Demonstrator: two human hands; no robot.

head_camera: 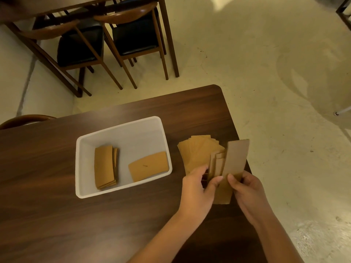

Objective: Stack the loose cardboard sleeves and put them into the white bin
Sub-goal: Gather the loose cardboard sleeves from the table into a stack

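Both hands are working at the table's right edge, but going left to right: we're seeing the white bin (81,168) already holding a small stack (104,166) and a flat single sleeve (149,166). Next, our left hand (197,188) is pinching an upright bundle of sleeves (216,166), while our right hand (247,190) is pinching one tall sleeve (237,156) against it. Behind them a fanned loose pile (197,149) is waiting. They're probably light, thin and slidey, so we're gripping across the short lower ends, squeezing the faces together.

Both forearms reach forward, left hand (197,188) and right hand (247,192) close together, fingers (215,182) pinched shut
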